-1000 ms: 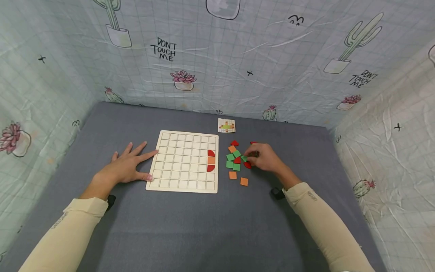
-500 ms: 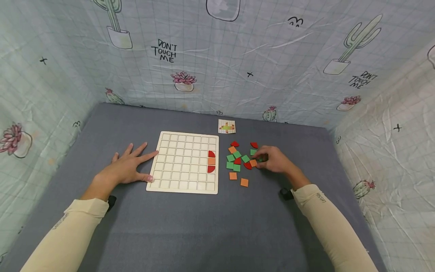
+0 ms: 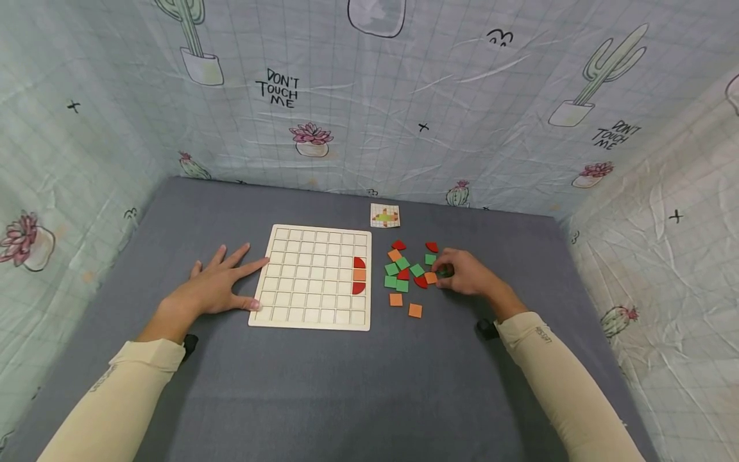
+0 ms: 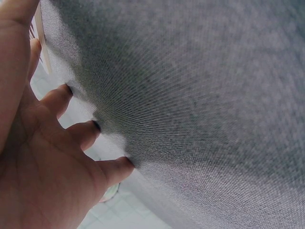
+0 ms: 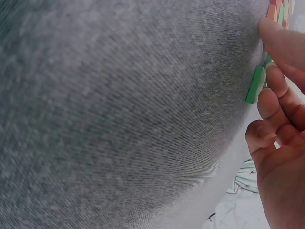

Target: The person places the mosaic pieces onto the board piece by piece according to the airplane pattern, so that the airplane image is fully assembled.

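Note:
My left hand (image 3: 212, 287) lies spread on the grey cloth, its thumb and index fingertip at the left edge of a pale wooden grid board (image 3: 301, 280). On the board's right side sit two red rounded pieces and an orange square tile (image 3: 359, 274). My right hand (image 3: 466, 274) is low over the right end of the loose tiles. Its thumb and index finger stand apart, the thumb beside an orange tile (image 3: 430, 278). A green tile (image 5: 256, 85) lies right at the fingertips in the right wrist view, partly hidden under the hand in the head view.
Several loose green tiles (image 3: 402, 285), orange squares (image 3: 415, 310) and red pieces (image 3: 432, 246) are scattered right of the board. A small pattern card (image 3: 385, 215) lies behind them. Printed cloth walls (image 3: 369, 96) enclose the back and sides.
My right hand has shifted right from a green tile it was pinching, leaving that tile among the others and uncovering green, orange and red pieces. The left hand stays in place.

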Demonstrator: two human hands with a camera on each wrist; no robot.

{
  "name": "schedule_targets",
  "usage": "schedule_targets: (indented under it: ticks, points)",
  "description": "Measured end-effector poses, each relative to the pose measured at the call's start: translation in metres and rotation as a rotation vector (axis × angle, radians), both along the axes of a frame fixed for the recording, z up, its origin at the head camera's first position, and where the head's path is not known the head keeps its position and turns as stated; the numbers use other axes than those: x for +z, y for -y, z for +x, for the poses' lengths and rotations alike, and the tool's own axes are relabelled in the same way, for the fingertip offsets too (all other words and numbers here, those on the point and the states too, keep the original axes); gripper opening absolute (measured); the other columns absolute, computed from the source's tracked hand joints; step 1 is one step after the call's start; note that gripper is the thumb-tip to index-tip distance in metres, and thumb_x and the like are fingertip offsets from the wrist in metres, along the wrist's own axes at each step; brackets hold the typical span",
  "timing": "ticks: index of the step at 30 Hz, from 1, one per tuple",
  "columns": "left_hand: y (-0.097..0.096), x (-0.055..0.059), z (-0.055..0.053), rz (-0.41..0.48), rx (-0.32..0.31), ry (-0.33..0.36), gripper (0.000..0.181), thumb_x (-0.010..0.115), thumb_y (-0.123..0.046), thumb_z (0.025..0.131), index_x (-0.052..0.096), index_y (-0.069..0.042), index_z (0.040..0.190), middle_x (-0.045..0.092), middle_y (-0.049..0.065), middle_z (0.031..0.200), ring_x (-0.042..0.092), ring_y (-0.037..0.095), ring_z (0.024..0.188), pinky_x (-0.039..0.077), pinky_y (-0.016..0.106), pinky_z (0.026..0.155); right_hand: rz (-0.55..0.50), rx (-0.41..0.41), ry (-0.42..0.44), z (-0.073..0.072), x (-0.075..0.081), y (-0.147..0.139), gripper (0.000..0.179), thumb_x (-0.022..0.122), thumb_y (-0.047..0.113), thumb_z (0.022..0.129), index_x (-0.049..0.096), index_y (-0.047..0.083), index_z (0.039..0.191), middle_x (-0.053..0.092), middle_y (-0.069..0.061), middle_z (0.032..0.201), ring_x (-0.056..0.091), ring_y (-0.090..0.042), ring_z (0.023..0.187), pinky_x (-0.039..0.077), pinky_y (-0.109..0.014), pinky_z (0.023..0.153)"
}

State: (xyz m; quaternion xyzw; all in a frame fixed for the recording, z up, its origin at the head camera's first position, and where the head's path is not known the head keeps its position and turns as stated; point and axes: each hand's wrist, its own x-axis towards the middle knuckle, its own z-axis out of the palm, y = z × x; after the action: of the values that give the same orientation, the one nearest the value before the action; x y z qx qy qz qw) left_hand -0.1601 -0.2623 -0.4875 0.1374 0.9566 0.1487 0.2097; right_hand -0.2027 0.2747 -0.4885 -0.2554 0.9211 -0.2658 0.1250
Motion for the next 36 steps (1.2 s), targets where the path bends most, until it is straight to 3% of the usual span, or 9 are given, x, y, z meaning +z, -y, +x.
schedule_targets:
  ticks: [8, 19, 36]
  points:
    - [0.000, 0.000, 0.000, -0.004, -0.003, -0.001, 0.108, 0.072, -0.076, 0.079, 0.025, -0.035, 0.167, 0.004, 0.018, 0.177, -0.002, 0.060, 0.157, 0.005, 0.087, 0.112, 0.066, 0.022, -0.035, 0.002, 0.003, 0.004, 0.016, 0.084, 0.012, 0.087, 0.078, 0.006, 0.100, 0.067, -0.006, 0.098, 0.058, -0.018, 0.081, 0.051, -0.032, 0.074]
    - [0.000, 0.000, 0.000, -0.012, -0.008, -0.001, 0.108, 0.071, -0.076, 0.078, 0.025, -0.036, 0.167, 0.004, 0.018, 0.177, -0.002, 0.060, 0.157, 0.006, 0.088, 0.111, 0.050, 0.019, -0.075, 0.005, 0.010, 0.008, 0.013, 0.084, 0.010, 0.085, 0.078, 0.006, 0.097, 0.074, -0.005, 0.097, 0.065, -0.016, 0.084, 0.057, -0.036, 0.078]
    - [-0.001, 0.003, 0.000, -0.004, 0.000, 0.003, 0.108, 0.072, -0.076, 0.079, 0.026, -0.034, 0.166, 0.004, 0.019, 0.177, -0.003, 0.060, 0.157, 0.005, 0.087, 0.112, 0.019, 0.035, -0.053, 0.008, 0.018, 0.024, 0.013, 0.083, 0.010, 0.087, 0.079, 0.007, 0.099, 0.074, -0.003, 0.087, 0.060, -0.010, 0.075, 0.051, -0.027, 0.067]
